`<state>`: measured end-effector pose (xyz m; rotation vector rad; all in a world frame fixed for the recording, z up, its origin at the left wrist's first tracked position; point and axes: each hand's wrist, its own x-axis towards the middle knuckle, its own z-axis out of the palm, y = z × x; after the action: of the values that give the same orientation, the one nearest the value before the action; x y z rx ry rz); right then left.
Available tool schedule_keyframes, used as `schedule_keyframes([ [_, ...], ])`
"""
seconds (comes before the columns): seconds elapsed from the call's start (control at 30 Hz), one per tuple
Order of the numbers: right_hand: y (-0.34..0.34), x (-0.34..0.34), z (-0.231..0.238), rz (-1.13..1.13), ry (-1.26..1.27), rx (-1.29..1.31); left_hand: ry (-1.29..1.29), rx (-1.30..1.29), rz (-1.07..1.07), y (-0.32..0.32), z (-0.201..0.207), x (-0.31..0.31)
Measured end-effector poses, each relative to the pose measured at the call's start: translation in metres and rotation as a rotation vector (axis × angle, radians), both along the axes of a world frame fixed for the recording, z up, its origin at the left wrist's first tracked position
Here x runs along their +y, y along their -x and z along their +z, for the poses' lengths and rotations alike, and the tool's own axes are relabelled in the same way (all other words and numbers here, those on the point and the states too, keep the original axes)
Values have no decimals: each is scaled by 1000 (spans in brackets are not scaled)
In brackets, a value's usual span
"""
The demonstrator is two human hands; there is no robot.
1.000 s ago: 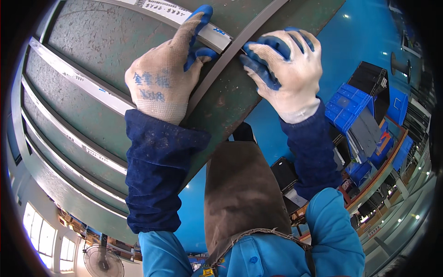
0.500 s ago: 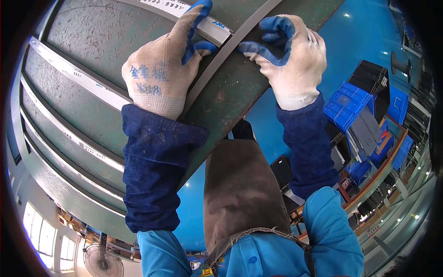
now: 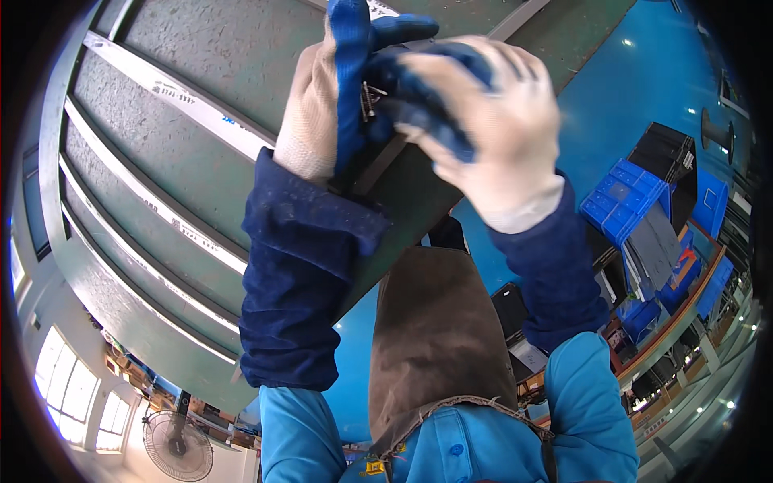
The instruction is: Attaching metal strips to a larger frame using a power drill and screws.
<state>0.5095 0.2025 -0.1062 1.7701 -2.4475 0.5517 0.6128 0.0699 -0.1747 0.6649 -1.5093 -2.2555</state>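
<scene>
My left hand (image 3: 322, 105), in a white glove with a blue coated palm, is turned on edge above the green bench. A few small shiny metal pieces that look like screws (image 3: 369, 101) lie in its palm, with the fingers partly stretched out. Against that palm my right hand (image 3: 499, 121), gloved the same way, reaches in with bent fingers. Motion blurs those fingertips, so whether they pinch anything is unclear. Under both hands passes a grey metal strip (image 3: 522, 18) along the bench edge, partly hidden.
Long pale metal profiles (image 3: 181, 97) lie across the green bench (image 3: 217, 48) on the left. A blue crate (image 3: 624, 197) and a black crate (image 3: 667, 153) stand to the right with flat grey panels. A fan (image 3: 177, 445) is at lower left.
My left hand has turned from resting near the strip to holding its palm sideways, showing the small metal pieces. My right hand has moved left onto that palm.
</scene>
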Motion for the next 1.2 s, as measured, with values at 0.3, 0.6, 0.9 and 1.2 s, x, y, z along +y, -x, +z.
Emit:
schedule_keyframes([
  [0.3,-22,-18,-6,-127,-112,10,32,-42,68,-1,17,5],
  [0.6,-10,-8,-1,73,69,19,122,-56,104,-3,20,7],
  [0.9,20,0,0,88,267,-379,-44,-119,2,-7,39,-2],
  [1.2,24,11,-4,24,512,-163,-271,6,-106,-10,42,-5],
])
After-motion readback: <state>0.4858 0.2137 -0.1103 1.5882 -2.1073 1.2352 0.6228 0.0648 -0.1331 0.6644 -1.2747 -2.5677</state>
